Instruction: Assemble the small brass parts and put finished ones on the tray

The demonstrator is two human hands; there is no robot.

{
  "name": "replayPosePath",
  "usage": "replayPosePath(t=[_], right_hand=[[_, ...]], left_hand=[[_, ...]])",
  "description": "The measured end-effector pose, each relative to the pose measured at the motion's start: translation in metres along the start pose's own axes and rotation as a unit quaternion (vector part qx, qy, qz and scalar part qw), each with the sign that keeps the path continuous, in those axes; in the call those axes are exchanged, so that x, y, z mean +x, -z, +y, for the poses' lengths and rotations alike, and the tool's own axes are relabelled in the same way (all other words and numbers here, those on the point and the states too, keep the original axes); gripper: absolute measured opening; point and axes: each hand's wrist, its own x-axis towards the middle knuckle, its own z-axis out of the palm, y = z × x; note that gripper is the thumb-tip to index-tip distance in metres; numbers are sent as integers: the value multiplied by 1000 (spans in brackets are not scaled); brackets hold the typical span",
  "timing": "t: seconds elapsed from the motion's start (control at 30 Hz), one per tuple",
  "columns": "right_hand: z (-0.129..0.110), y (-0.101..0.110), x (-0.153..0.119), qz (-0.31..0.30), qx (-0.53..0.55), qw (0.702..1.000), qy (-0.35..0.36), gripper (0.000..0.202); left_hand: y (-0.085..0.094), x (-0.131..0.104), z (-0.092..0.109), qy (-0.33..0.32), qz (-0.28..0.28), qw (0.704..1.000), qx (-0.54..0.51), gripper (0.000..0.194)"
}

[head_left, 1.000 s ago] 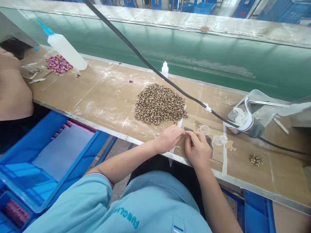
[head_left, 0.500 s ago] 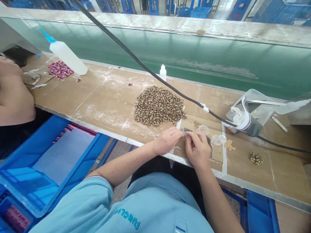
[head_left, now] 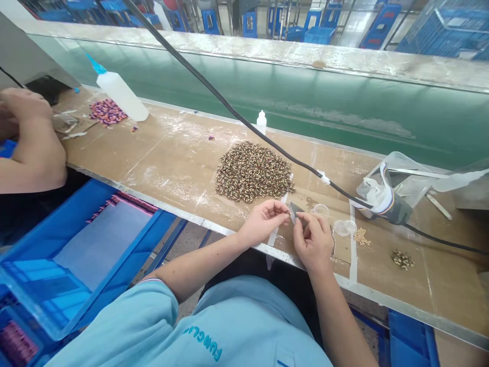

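My left hand [head_left: 265, 220] pinches a tiny dark piece, too small to make out, between thumb and fingertips. Close beside it, my right hand [head_left: 315, 239] is closed on a small translucent strip [head_left: 293, 213], its tip meeting the piece. Behind the hands spreads a big pile of small brown-and-gold ring-like pieces [head_left: 254, 172]. To the right of my right hand lie a round clear dish [head_left: 344, 227], a clear ring-shaped lid [head_left: 320, 209], some small beige pieces [head_left: 361, 236] and a little heap of brown-and-gold pieces [head_left: 402, 259].
A small white bottle [head_left: 261, 122] stands behind the pile. A black cable [head_left: 229, 104] crosses above the table. At right is a clear plastic bin [head_left: 407, 163]; at left, a large bottle [head_left: 122, 97], purple-orange pieces [head_left: 107, 112], a co-worker's arm [head_left: 36, 137] and a blue crate [head_left: 89, 244].
My left hand's fingers have shifted and lifted slightly, the thumb now showing under the fingertips. The right hand keeps the strip. The whole view has moved a little; the co-worker's hand has risen.
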Motion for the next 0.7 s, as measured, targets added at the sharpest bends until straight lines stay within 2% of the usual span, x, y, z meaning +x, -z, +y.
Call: replayPosePath(t=[0.1, 0.27, 0.4, 0.6, 0.7], right_hand=[[-1, 2, 1, 16, 18, 1000, -5, 12], [-1, 4, 3, 4, 31, 999, 8, 12], [-3, 7, 5, -15, 18, 999, 40, 11], [-3, 15, 5, -8, 8, 991, 131, 11], [-1, 19, 2, -14, 23, 990, 141, 12]], left_hand=[[-7, -2, -3, 75, 20, 989, -122, 28], [-11, -3, -9, 99, 38, 976, -191, 35], [-10, -3, -12, 92, 34, 978, -184, 32], [-10, -7, -13, 50, 19, 989, -135, 26], [-11, -10, -11, 40, 4, 992, -122, 26]])
